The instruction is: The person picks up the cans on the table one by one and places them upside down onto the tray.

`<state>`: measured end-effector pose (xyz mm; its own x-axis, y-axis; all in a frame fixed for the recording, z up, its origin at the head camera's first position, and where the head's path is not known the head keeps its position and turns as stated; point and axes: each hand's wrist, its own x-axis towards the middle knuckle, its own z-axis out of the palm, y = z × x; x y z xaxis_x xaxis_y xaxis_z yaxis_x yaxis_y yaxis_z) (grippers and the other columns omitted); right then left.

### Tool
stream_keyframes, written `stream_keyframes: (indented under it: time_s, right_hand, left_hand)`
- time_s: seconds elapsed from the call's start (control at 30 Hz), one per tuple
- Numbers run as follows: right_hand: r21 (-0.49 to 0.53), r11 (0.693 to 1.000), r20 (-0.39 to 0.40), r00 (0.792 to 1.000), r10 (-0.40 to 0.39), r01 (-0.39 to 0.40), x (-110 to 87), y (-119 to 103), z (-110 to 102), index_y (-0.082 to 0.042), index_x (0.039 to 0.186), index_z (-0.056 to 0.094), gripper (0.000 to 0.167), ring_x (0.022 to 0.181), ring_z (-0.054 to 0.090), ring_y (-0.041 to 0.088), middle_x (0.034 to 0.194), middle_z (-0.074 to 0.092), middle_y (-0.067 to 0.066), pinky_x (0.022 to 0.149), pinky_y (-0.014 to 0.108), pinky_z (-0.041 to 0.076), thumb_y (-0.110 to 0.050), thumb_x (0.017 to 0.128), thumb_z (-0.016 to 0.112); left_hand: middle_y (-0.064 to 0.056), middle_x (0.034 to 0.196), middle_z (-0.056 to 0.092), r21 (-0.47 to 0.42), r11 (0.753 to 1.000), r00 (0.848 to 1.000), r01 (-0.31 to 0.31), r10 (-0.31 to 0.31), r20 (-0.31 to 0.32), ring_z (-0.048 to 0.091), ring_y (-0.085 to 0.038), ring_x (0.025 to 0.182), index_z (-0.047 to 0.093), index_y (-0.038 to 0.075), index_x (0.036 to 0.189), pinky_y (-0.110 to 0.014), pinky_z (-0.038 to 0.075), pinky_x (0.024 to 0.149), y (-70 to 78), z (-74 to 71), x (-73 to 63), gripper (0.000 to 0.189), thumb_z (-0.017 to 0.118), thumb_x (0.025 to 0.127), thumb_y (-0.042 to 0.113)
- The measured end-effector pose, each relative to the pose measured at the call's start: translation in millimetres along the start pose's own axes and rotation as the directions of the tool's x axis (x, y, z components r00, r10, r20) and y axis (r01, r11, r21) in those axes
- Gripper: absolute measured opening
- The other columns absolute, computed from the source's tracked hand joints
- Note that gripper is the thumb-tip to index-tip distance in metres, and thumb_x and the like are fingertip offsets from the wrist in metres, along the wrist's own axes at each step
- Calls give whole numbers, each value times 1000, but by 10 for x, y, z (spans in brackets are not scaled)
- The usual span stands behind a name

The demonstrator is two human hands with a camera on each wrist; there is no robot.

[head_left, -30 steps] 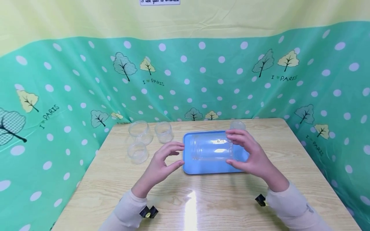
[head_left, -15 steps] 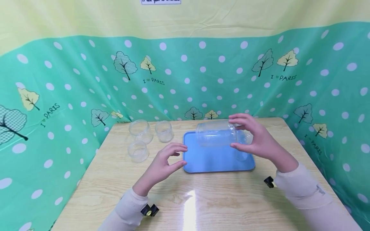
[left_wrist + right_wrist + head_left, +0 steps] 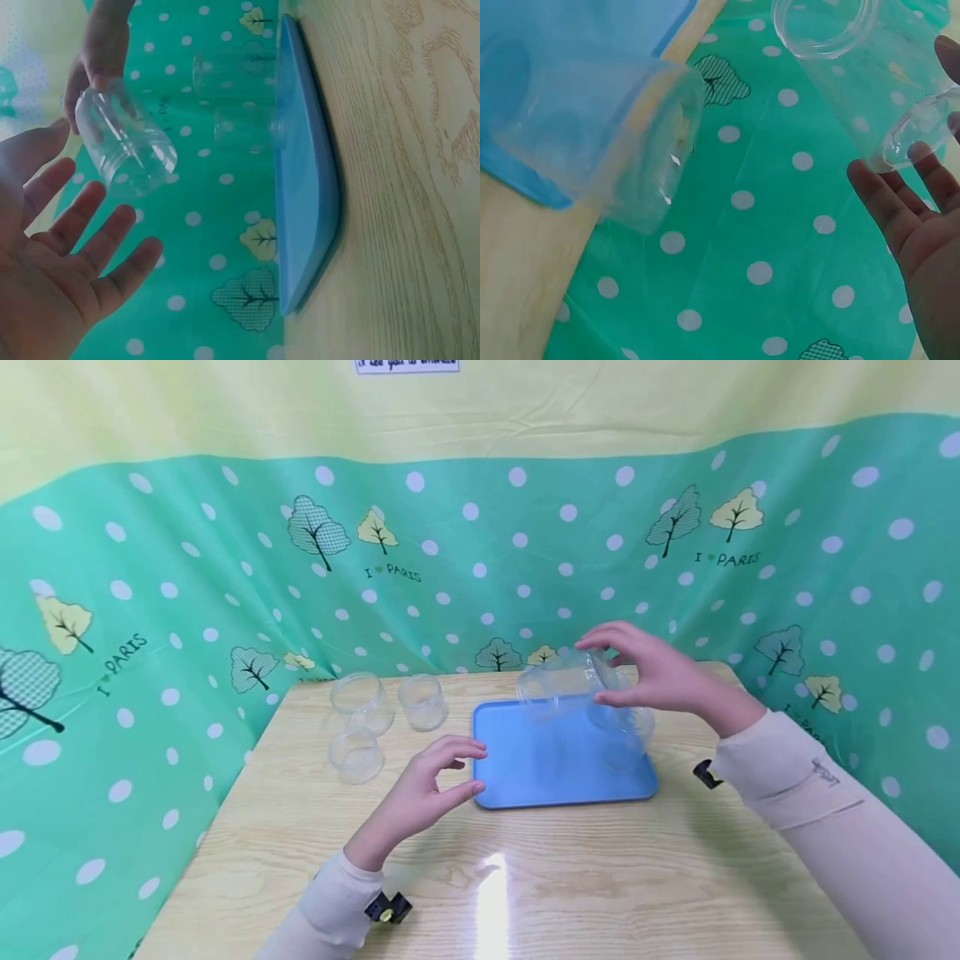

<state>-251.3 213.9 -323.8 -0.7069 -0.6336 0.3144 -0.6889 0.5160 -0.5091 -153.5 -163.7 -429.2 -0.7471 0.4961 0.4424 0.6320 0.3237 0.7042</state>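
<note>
- Here's my right hand (image 3: 648, 672), thumb and fingers curved around one end of a clear, colourless cylindrical jar (image 3: 551, 683); glass or plastic, I can't tell.
- That jar is up in the air, tipped on its side, its open mouth pointing left, above the back of a blue rectangular tray with rounded corners (image 3: 532, 772).
- My left hand (image 3: 423, 787) is spread wide, thumb well apart from the fingers, holding nothing, beside the tray's left edge.
- Toward the tray's right end stand two more clear containers (image 3: 251, 129); whether both are on it, I can't tell.
- Farther left, three clear round pots (image 3: 423, 703) stand on the pale wood-grain table (image 3: 405, 860).
- Beyond everything hangs a green, white-dotted curtain (image 3: 450, 568).
</note>
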Motion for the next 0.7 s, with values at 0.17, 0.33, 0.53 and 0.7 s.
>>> stream_keyframes:
  time_s: [0.17, 0.33, 0.53, 0.7]
  right_hand:
    - [-44, 997, 78, 995, 60, -57, 181, -56, -93, -21, 143, 55, 70, 131, 50, 21, 145, 50, -1, 100, 48, 56, -20, 82, 88]
    - [-100, 991, 139, 985, 98, -84, 365, -91, -132, -21, 143, 56, 69, 131, 51, 24, 145, 50, 1, 102, 50, 54, -20, 82, 88]
    - [-192, 975, 216, 964, 152, -110, 567, -86, -122, -23, 143, 56, 69, 136, 48, 30, 149, 47, 4, 109, 54, 48, -23, 81, 87]
    - [-239, 960, 269, 941, 207, -143, 690, -43, -76, -22, 143, 57, 68, 150, 32, 37, 162, 35, 12, 118, 58, 37, -23, 82, 86]
  left_hand:
    - [1, 134, 63, 7, 1000, 1000, 8, -8, 11, 61, -18, 123, 66, 22, 128, -47, 57, 97, -24, 14, -5, 36, 76, 94, 18]
    - [6, 133, 63, 3, 999, 999, 33, -33, 25, 60, -16, 124, 67, 25, 128, -48, 57, 97, -27, 18, -10, 35, 76, 95, 20]
    - [6, 133, 63, 20, 999, 999, 39, -39, 31, 60, -16, 125, 67, 25, 128, -42, 56, 99, -2, 10, 0, 35, 76, 95, 22]
    - [4, 133, 63, 31, 999, 998, 36, -38, 43, 60, -16, 125, 67, 24, 127, -45, 57, 98, 19, -2, 7, 35, 77, 94, 22]
